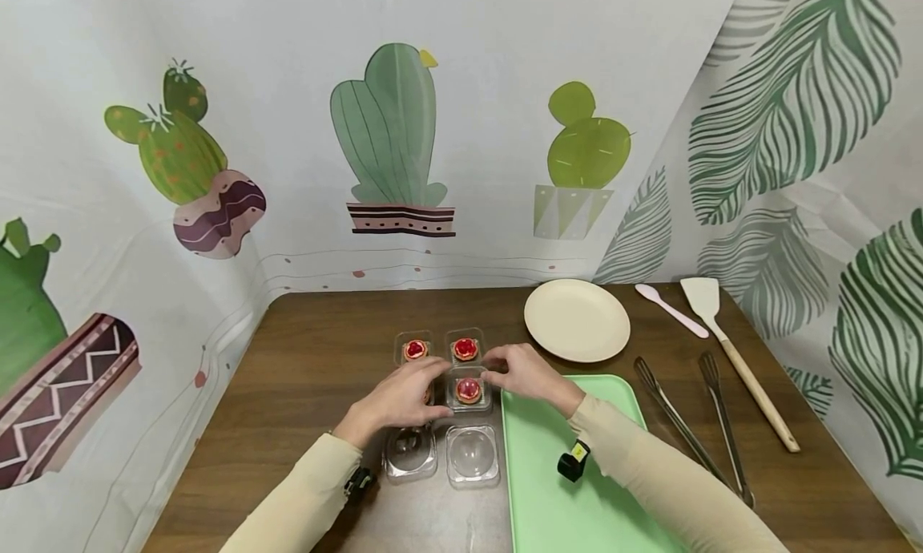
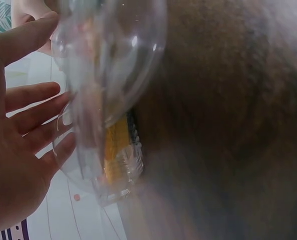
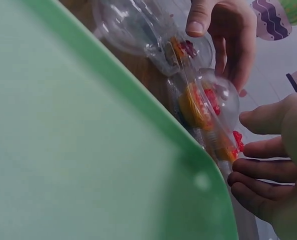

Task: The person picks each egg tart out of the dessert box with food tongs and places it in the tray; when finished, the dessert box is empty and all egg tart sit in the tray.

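My two hands reach over a brown wooden counter (image 1: 324, 328), around four small red-topped tarts in clear boxes, set two by two. My left hand (image 1: 400, 393) curves over the front left, its thumb and fingers apart and gripping nothing. My right hand (image 1: 530, 369) is at the right edge of the group, its thumb also parted from its fingers, nothing held; whether its tips touch a box, I cannot tell.

The front right tart (image 1: 468, 390) sits between my hands under a clear dome. The front left tart (image 1: 427, 394) is mostly hidden by my left hand, though the right wrist view suggests a dome there too. The back left tart (image 1: 415, 349) and back right tart (image 1: 465, 349) look uncovered. Nearest me lie a left lid (image 1: 411, 455) and a right lid (image 1: 473, 457), both loose.

So I judge the boxes about half lidded: the front pair covered, the back pair bare. The green tray (image 1: 548, 473) beside them holds no tart.
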`<state>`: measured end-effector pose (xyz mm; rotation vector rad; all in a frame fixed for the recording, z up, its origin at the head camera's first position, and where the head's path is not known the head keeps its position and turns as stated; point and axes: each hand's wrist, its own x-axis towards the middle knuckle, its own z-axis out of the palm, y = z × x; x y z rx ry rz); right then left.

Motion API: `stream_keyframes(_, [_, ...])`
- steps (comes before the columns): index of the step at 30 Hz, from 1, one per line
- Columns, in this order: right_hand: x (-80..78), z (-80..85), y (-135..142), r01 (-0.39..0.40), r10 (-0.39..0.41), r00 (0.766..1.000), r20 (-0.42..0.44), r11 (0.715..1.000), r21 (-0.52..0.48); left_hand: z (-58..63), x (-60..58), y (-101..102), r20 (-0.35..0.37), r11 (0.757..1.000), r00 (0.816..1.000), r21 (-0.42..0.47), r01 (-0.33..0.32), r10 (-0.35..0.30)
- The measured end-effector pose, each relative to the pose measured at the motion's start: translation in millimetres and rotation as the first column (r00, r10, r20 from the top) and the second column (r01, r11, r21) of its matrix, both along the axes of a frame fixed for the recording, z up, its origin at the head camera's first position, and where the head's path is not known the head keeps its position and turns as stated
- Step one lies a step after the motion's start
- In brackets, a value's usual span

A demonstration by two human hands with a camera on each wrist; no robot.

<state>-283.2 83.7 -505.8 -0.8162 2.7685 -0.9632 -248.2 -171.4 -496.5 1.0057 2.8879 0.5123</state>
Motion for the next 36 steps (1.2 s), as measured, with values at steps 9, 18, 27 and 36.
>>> stream_keyframes(9, [-7.1,-5.2,-0.7,-0.023,0.023,1.000,0.017,0.999,0.026,-1.2,-0.2,3.0,0.038,0.999,0.999,-0.024,-0.027,0.028])
stream_keyframes(18, [-11.5,-8.6,-1.8,-0.049,0.048,0.998,0.029,0.997,0.051,-3.2,-1.0,4.6,0.032,0.998,0.998,-0.054,-0.044,0.046])
stream_keyframes(27, [-11.5,-11.6,-5.3,-0.007,0.005,0.997,0.076,1.000,0.029,-7.3,-2.8,8.2,0.009,0.995,0.999,-0.085,-0.045,0.046])
stream_keyframes(36, [-6.3,-14.2,-7.0,0.069,-0.065,0.993,0.103,0.997,-0.032,-5.1,-5.2,10.7,-0.003,0.994,1.000,-0.104,-0.022,0.022])
